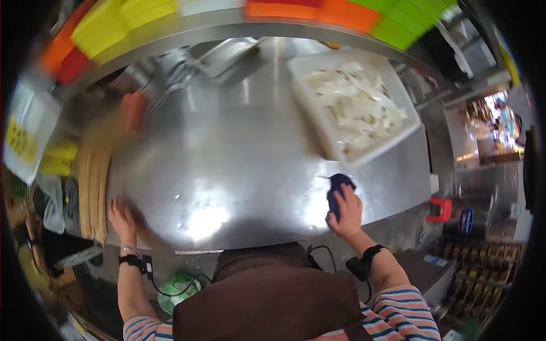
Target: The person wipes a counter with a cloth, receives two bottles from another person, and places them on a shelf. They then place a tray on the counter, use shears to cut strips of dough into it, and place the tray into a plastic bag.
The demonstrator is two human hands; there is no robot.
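My right hand (345, 213) presses a dark blue cloth (336, 190) onto the metal table near its front edge, fingers over the cloth. My left hand (121, 220) lies at the table's left front edge with its fingers stretched out and nothing in it. Just left of those fingers is a long bundle of thin wooden sticks (94, 193), which look like skewers. A white plastic tub (318, 122) with pale, wet-looking strips (364, 105) stands beyond my right hand.
The steel table (244, 148) has small bits on it. At the back are a metal tray (224, 57) and blurred utensils (176, 79). A blurred red object (133, 112) is at left. Coloured boxes (341, 17) line the shelf above. A red stool (439, 210) stands at right.
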